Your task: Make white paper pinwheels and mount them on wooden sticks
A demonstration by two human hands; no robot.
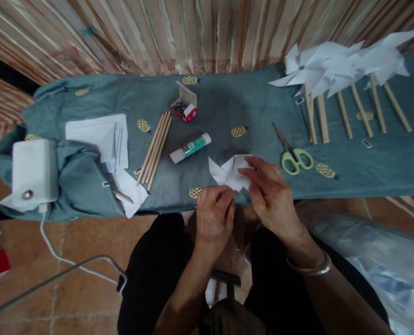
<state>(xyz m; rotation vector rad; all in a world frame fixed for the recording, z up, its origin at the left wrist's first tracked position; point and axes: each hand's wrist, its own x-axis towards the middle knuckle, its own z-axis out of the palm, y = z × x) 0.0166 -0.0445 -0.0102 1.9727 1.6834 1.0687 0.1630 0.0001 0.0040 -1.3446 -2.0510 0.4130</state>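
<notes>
A white paper pinwheel (230, 170) with folded blades is at the front edge of the cloth-covered table. My left hand (214, 211) pinches its lower edge between thumb and fingertips. Curled over the right side of the paper, my right hand (271, 193) grips it with bent fingers, which hide part of that side. Green-handled scissors (293, 152) lie just to the right, blades pointing away from me. A glue stick (190, 148) rests on the cloth left of the pinwheel. Behind it stands an open red-and-white box (185, 104) of small metal pins or tacks.
Several wooden sticks (157, 151) lie side by side left of the glue stick. Paper sheets (97, 139) and a white box (35, 170) with a cable occupy the left end. Finished-looking pinwheels on sticks (342, 70) overlap at the back right. A pleated curtain (179, 37) hangs behind.
</notes>
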